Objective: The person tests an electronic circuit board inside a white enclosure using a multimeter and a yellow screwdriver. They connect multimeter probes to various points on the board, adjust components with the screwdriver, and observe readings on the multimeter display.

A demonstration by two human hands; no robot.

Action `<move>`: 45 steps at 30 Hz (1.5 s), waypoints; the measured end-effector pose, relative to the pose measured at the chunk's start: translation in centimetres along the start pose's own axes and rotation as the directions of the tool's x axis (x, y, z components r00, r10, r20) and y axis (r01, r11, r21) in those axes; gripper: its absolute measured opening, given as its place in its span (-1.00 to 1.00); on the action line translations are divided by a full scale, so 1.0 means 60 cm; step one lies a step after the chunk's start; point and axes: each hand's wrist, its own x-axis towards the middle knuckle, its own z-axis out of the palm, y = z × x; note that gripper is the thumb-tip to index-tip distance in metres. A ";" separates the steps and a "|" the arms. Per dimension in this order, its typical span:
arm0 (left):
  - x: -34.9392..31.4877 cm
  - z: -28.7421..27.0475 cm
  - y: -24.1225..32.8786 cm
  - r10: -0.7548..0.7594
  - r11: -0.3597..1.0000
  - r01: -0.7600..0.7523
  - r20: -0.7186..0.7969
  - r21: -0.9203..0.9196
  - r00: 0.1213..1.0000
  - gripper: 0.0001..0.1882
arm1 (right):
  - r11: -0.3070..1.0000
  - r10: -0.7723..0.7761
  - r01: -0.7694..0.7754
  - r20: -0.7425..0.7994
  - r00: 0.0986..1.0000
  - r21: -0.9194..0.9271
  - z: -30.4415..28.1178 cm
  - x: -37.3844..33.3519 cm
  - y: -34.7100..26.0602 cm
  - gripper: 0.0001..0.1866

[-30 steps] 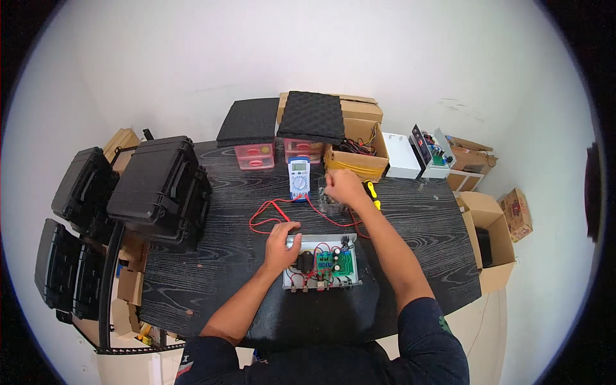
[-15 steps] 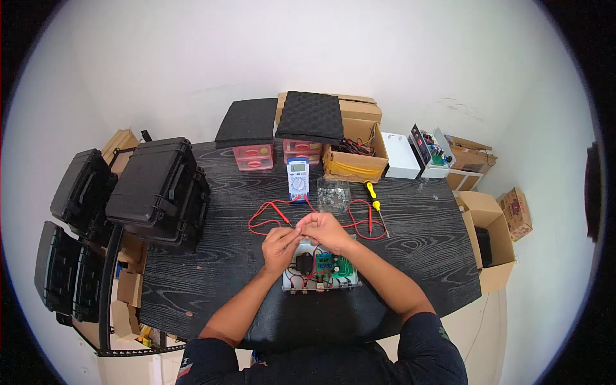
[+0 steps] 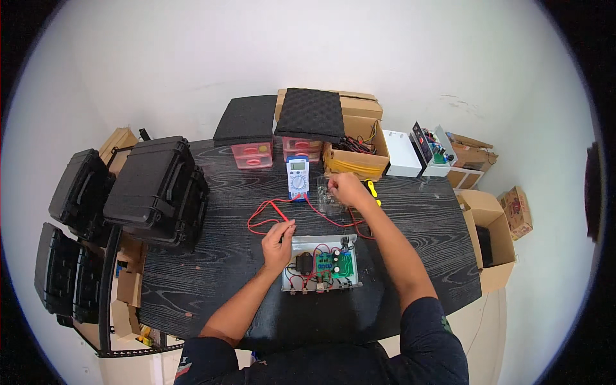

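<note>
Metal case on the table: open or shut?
Open: the metal case has no lid on top, leaving the green circuit board inside exposed.

The chassis (image 3: 305, 244) looks metal (smooth), one foam sheet (image 3: 312, 114) rough.

Electronics workshop, apparently: multimeter (image 3: 298, 180), screwdriver (image 3: 371, 187), exposed circuit board (image 3: 345, 265).

Your view is bright: soft light covers the white wall (image 3: 308, 48), a pale sheen lies on the black table (image 3: 205, 256) near you, and straight edges bend toward darkened corners.
</note>
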 end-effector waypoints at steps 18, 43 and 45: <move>0.007 0.004 0.011 -0.043 0.999 0.044 0.052 -0.021 0.998 -0.80 | 0.952 0.013 0.086 0.318 0.948 -0.295 0.080 0.042 0.074 -0.91; 0.004 0.002 -0.010 0.002 1.000 -0.003 0.078 0.005 0.997 -0.83 | 0.975 0.029 0.057 0.377 0.926 -0.214 0.055 0.049 0.031 -0.89; 0.005 0.004 -0.008 0.032 0.999 -0.034 0.074 0.021 0.997 -0.84 | 0.989 0.023 0.026 0.320 0.947 -0.146 0.037 0.044 0.027 -0.86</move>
